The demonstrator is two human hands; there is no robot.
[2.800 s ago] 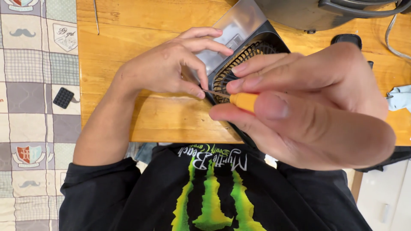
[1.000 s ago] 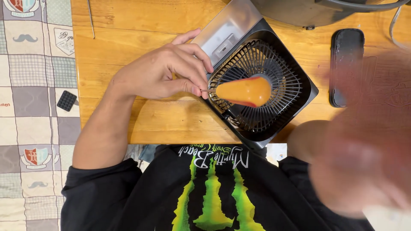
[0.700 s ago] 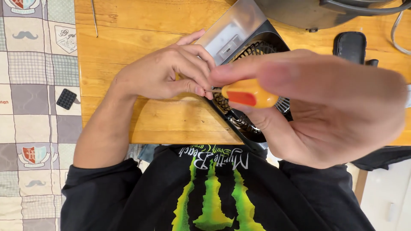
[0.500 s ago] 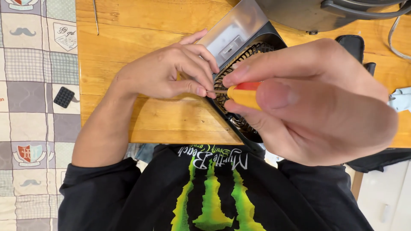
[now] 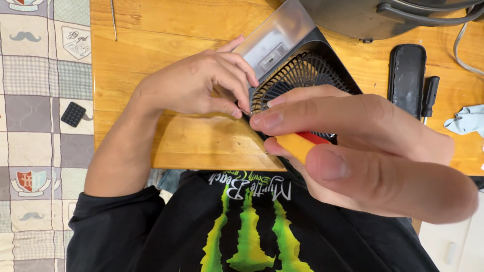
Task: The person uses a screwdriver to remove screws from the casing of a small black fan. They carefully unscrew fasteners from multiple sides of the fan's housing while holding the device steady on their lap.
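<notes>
A black square fan unit (image 5: pixel 297 75) with a round grille and a silver end lies tilted on the wooden table (image 5: pixel 166 30). My left hand (image 5: pixel 196 83) rests on the fan's left corner, fingertips pinched at the grille's edge. My right hand (image 5: pixel 363 151), close to the camera and large in view, grips an orange and red screwdriver handle (image 5: pixel 300 143). The tool's tip points toward the fan corner by my left fingertips and is hidden by my fingers.
A flat black cover (image 5: pixel 407 78) and a black-handled screwdriver (image 5: pixel 429 95) lie at the right. A pale blue cloth (image 5: pixel 466 120) sits at the far right, a grey appliance (image 5: pixel 383 15) at the back. A small black grid piece (image 5: pixel 73 114) lies on the patchwork cloth (image 5: pixel 40 100).
A second ago my right hand was off to the side, blurred, with the screwdriver standing on the grille. It has come back and gripped the handle, holding it at the fan's corner.
</notes>
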